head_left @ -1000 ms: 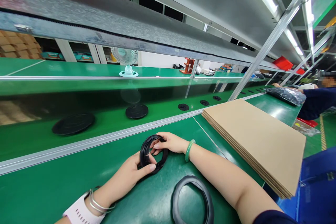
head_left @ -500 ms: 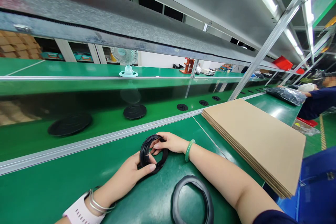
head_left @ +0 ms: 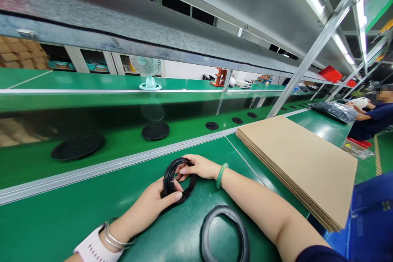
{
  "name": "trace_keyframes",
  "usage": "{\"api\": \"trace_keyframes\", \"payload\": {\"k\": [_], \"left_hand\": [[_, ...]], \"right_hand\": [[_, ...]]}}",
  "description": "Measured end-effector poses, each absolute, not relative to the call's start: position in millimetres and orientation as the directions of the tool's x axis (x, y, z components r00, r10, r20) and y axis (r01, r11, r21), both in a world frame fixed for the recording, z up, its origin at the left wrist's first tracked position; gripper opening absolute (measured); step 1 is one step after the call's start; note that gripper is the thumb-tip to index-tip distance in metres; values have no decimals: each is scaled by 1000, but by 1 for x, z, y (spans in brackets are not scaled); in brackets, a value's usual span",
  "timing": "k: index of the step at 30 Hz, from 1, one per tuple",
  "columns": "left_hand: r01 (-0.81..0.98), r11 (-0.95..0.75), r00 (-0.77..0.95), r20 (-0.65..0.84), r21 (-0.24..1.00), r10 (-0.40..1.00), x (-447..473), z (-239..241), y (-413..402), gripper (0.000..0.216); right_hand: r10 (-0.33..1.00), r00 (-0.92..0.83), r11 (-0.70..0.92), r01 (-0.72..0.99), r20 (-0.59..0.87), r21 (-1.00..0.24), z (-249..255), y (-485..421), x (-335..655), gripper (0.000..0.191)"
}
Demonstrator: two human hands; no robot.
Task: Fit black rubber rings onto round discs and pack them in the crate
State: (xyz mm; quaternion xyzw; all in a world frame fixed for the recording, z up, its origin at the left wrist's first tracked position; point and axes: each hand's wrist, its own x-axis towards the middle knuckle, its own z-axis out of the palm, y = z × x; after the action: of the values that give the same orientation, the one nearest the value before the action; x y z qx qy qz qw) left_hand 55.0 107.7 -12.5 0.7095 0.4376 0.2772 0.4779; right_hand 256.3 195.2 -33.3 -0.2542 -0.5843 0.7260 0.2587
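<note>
A thick, shiny black ring (head_left: 170, 176), rubber-like with folds or several layers, is tilted up above the green tabletop between my two hands. My left hand (head_left: 159, 196) is closed on its lower left side, thumb in front and fingers through the opening. The upper right side is pinched by my right hand (head_left: 195, 166), its fingertips reaching inside the ring. Some fingertips are hidden behind the band. A second ring (head_left: 206, 233), dark grey and smooth, lies on the table nearer to me, touched by neither hand; its bottom edge leaves the view.
Flat cardboard sheets (head_left: 301, 163) are stacked on the right. Beyond a metal rail (head_left: 123, 161), black discs (head_left: 155, 131) lie spaced along a green belt. A small fan (head_left: 149, 75) stands behind. A blue bin (head_left: 371, 217) and a person (head_left: 376, 114) are at the right.
The black discs on the belt have shifted slightly left. The person at the right has moved their arms. My hands and both rings look unmoved.
</note>
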Motion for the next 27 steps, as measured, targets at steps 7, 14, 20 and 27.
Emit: {"api": "trace_keyframes", "payload": {"k": [7, 14, 20, 27], "left_hand": [[363, -160, 462, -28, 918, 887, 55, -12, 108, 31], [356, -151, 466, -35, 922, 884, 55, -12, 108, 29], [355, -146, 467, -40, 923, 883, 55, -11, 107, 29], [363, -147, 464, -41, 920, 885, 56, -8, 106, 28]], "right_hand": [[668, -743, -176, -91, -51, -980, -36, 196, 257, 50], [666, -745, -167, -105, -33, -980, -37, 196, 257, 48], [669, -742, -168, -105, -35, -980, -35, 196, 257, 47], [667, -745, -161, -113, -24, -980, -37, 197, 257, 46]]}}
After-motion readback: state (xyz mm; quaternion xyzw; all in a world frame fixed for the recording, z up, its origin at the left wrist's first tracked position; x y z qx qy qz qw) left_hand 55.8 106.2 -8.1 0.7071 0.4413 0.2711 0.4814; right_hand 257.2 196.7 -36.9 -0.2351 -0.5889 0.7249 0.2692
